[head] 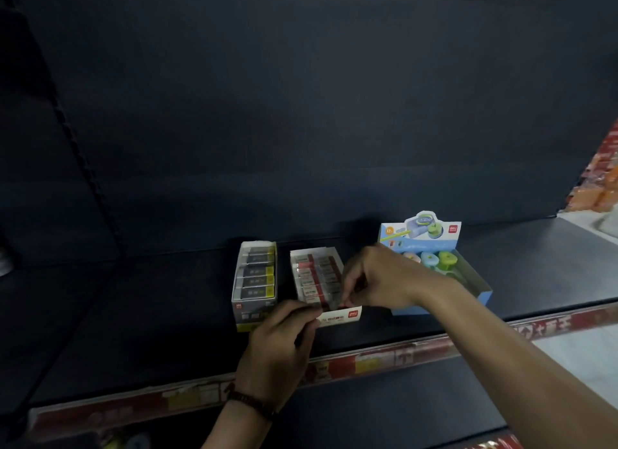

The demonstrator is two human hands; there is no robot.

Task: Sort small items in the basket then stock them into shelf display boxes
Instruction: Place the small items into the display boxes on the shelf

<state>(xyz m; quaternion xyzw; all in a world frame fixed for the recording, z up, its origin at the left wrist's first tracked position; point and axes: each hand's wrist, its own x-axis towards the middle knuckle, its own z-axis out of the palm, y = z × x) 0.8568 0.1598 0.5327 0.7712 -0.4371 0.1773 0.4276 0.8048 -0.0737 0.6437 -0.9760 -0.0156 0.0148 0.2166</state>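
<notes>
Stocking is under way at a dark shelf (133, 298): a person's left hand (277, 341) and right hand (378, 281) meet over the front end of the middle display box (337, 317). Each pinches one end of a small wrapped eraser (329, 303) between thumb and curled fingertips; the eraser sits just above the box's front wall, in line with the row of red-and-white erasers already packed behind it.

Judged from this, sorting is over for this piece and the step in hand is seating it in the last front slot. The next move calls for lowering it level, label up like its neighbours, and pressing it down without buckling the thin card wall; the basket is not in view.

To the left, and just beside, stands a grey-and-yellow eraser box (255, 274), filled in a neat stack. To the right is a blue sharpener box (434, 301) holding round pastel sharpeners.

A red "deli" logo shows on the blue box's header card (453, 228), with "12" in an orange circle; a similar red logo marks the middle box's front; other print is too blurred to read. A red price strip (401, 355) runs along the shelf edge; a dark beaded bracelet (247, 398) circles the left wrist.
</notes>
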